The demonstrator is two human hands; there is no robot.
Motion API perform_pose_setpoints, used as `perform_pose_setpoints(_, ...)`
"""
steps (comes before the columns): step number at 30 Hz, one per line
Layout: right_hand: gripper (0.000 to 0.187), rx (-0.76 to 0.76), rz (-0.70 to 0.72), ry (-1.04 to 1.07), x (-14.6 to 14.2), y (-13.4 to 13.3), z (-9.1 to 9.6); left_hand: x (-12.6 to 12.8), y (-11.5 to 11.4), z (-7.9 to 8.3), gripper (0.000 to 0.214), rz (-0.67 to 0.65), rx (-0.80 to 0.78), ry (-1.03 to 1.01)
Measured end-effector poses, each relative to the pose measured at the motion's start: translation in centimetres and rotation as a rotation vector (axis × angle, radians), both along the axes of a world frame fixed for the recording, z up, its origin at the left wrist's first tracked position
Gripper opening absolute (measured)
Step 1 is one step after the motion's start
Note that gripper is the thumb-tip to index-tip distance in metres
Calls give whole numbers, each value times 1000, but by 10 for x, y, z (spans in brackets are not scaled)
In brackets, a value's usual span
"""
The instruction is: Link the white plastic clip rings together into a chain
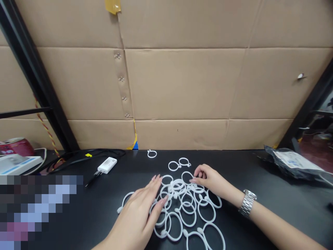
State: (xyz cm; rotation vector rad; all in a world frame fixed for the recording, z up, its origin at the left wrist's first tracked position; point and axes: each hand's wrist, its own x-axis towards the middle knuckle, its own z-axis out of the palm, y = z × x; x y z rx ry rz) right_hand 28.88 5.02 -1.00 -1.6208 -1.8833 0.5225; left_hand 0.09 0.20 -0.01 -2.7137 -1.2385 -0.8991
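A loose pile of several white plastic rings (187,208), each with a small knob on its rim, spreads over the black table. Alongside the pile's left edge lies my left hand (142,205), its fingers stretched out and its thumb resting over some rings. At the pile's far right side, my right hand (205,178) has curled fingers, with thumb and forefinger closed at the edge of one white ring (182,174). Part of a ring (123,201) shows to the left of my left hand. Two rings (173,170) lie beyond the pile, and a single ring (152,157) sits farther back.
A tall cardboard panel (182,83) closes off the back of the black table (249,222). On the left are a white charger (107,165), dark cables, a white power strip (22,165) and a red can (17,146). A dark plastic package (293,163) lies at right.
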Motion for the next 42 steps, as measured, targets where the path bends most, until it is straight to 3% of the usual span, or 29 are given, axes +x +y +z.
perform_pose_setpoints(11,23,38,-18,4,-3,-4,5,-1,-1,2,43,2,-57,13)
perform_pose_setpoints(18,31,-16,-22,82,-1,-4,12,-1,-1,0,44,-2,-66,12)
perform_pose_setpoints(36,29,-80,153,-17,3,-10,24,1,-3,6,42,-33,-24,49)
perform_pose_setpoints(42,25,-69,162,36,0,-10,23,0,-4,6,42,-22,-42,65)
